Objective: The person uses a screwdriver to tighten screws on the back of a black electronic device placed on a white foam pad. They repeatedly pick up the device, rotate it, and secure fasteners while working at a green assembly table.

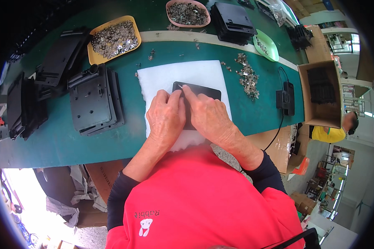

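A flat black panel [208, 91] lies on a white foam sheet [153, 74] in front of me. My left hand [165, 118] is closed over the panel's left side, with its fingers bent and pressed together. Beside it, my right hand [211, 115] is curled on the panel, its index finger reaching to the upper left corner. A tiny shiny piece [180, 86] shows at that corner, close to both sets of fingertips. What the fingers pinch, if anything, is hidden. The hands also cover most of the panel's lower part.
Small metal clips fill a yellow tray [136, 36], a pink tray [168, 16] and a green tray [274, 52]. Loose clips [249, 79] form a pile at right. Black panels [91, 103] are stacked at left. A black power adapter [289, 99] sits near an open cardboard box [320, 114].
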`<control>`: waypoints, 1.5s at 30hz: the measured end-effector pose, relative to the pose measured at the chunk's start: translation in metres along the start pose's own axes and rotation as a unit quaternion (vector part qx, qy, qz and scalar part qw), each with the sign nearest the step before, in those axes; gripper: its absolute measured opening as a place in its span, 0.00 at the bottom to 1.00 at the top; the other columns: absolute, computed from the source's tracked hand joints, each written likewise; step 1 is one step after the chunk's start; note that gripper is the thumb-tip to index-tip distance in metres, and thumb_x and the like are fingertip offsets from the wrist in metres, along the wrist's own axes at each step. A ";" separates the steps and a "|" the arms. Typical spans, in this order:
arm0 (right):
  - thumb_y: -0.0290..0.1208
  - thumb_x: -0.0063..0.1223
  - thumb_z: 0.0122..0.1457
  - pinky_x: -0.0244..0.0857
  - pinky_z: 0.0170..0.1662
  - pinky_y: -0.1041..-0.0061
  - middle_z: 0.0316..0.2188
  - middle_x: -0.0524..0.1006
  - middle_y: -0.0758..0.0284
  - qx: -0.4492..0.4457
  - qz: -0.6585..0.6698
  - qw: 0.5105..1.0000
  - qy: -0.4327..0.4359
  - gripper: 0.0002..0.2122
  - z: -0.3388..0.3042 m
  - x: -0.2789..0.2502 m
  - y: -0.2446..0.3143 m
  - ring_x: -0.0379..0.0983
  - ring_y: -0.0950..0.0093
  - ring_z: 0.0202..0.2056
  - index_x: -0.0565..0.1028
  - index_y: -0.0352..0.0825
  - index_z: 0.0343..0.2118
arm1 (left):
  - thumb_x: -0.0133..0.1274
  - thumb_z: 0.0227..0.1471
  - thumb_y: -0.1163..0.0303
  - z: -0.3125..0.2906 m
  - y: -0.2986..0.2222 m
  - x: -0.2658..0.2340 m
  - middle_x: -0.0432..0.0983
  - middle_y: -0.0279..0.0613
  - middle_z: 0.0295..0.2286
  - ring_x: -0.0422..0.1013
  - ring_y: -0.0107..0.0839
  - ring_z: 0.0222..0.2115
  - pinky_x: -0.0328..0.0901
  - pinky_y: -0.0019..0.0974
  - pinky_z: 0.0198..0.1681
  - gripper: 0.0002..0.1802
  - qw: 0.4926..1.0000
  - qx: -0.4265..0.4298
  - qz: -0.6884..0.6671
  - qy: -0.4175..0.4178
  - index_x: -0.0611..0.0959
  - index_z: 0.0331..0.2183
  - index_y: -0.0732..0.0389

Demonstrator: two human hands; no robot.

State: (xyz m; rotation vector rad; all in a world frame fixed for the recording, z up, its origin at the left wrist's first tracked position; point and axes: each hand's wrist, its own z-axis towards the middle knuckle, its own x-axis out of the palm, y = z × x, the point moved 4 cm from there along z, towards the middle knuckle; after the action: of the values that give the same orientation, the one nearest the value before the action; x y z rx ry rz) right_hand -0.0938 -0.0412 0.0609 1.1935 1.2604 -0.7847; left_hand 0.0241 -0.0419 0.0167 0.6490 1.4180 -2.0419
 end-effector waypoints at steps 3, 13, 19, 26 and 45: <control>0.27 0.45 0.57 0.70 0.28 0.62 0.24 0.75 0.57 0.004 -0.010 1.000 0.011 0.22 0.003 -0.001 0.001 0.76 0.59 0.23 0.67 0.29 0.56 | 0.58 0.46 0.74 0.003 -0.004 -0.004 0.69 0.41 0.26 0.70 0.38 0.25 0.66 0.40 0.25 0.16 1.000 0.004 -0.004 -0.014 0.81 0.41 0.56; 0.25 0.45 0.55 0.70 0.27 0.61 0.25 0.75 0.56 0.018 -0.007 1.000 -0.008 0.24 -0.005 0.008 -0.003 0.76 0.58 0.22 0.66 0.28 0.57 | 0.59 0.46 0.73 0.001 -0.006 -0.001 0.65 0.38 0.24 0.68 0.35 0.25 0.64 0.39 0.21 0.19 1.000 0.009 0.023 0.016 0.83 0.43 0.51; 0.26 0.46 0.55 0.70 0.28 0.60 0.25 0.75 0.55 0.042 0.000 0.999 0.006 0.24 -0.003 0.009 -0.001 0.76 0.57 0.23 0.65 0.28 0.57 | 0.56 0.44 0.75 0.000 -0.005 0.003 0.64 0.41 0.26 0.66 0.39 0.26 0.63 0.41 0.21 0.22 0.999 0.016 0.022 0.035 0.81 0.45 0.53; 0.23 0.45 0.54 0.71 0.31 0.57 0.24 0.77 0.50 0.073 0.030 0.997 0.021 0.23 0.003 0.006 0.006 0.76 0.51 0.27 0.66 0.24 0.55 | 0.59 0.43 0.75 0.004 -0.003 0.004 0.63 0.39 0.25 0.67 0.36 0.26 0.62 0.39 0.21 0.22 0.999 0.018 0.026 0.036 0.82 0.44 0.54; 0.22 0.45 0.54 0.70 0.31 0.56 0.22 0.76 0.49 0.024 0.019 0.999 0.044 0.15 0.015 -0.008 -0.002 0.76 0.51 0.27 0.70 0.27 0.46 | 0.58 0.46 0.72 0.002 -0.001 0.008 0.65 0.39 0.26 0.68 0.37 0.26 0.64 0.40 0.22 0.23 0.999 0.008 0.035 0.019 0.81 0.47 0.48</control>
State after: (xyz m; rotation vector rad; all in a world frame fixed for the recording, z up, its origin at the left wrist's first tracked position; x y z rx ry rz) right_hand -0.0934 -0.0572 0.0666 1.2992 1.2934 -0.7458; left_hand 0.0169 -0.0447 0.0126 0.7369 1.3815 -1.9972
